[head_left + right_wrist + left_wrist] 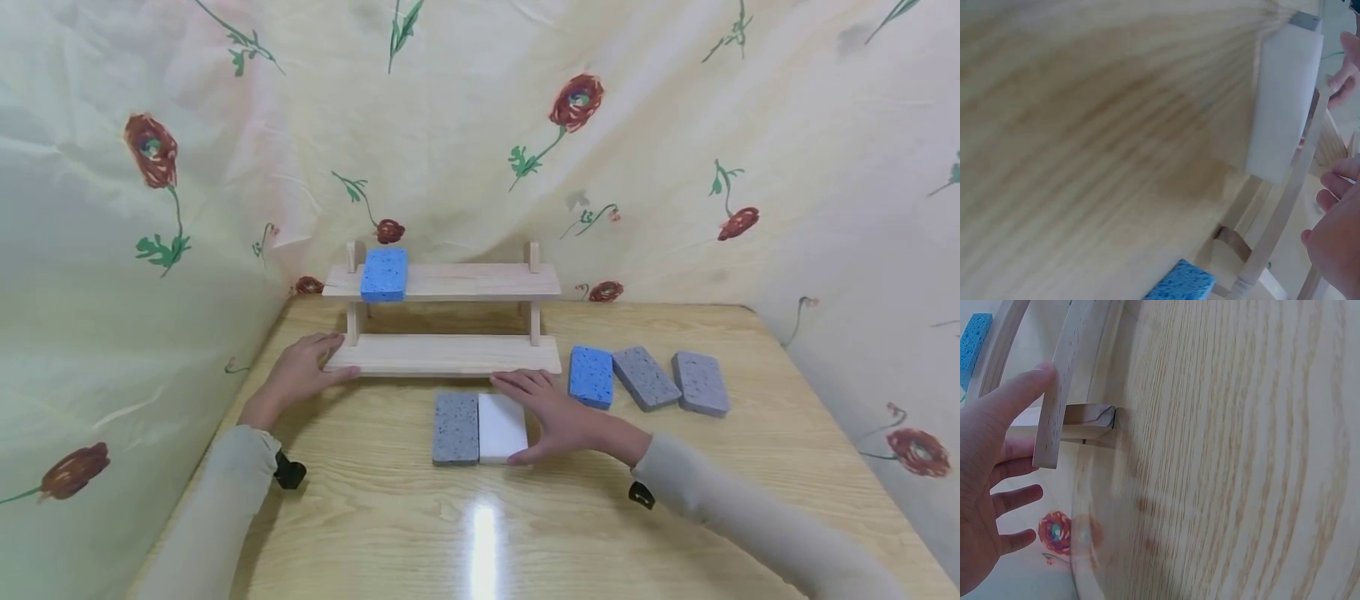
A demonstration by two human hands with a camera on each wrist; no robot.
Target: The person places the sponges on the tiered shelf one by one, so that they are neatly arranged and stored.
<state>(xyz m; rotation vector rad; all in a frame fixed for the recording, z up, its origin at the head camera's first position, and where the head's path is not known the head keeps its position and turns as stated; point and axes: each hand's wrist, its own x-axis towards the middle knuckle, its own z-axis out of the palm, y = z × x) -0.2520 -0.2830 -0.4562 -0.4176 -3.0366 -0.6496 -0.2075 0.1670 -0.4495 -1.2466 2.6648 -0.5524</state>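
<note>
A two-tier wooden shelf stands at the back of the table. My left hand holds the left end of its lower board, thumb at the front edge; in the left wrist view the thumb lies against the board and the lower fingers are spread. A white sponge block lies before the shelf, side by side with a speckled grey sponge. Over the white block's right side is my right hand, fingers spread and thumb near its front corner. A blue sponge rests on the upper board's left part.
Right of the shelf lie another blue sponge, a slanted grey sponge and a further grey sponge. A flowered cloth hangs behind and beside the wooden table.
</note>
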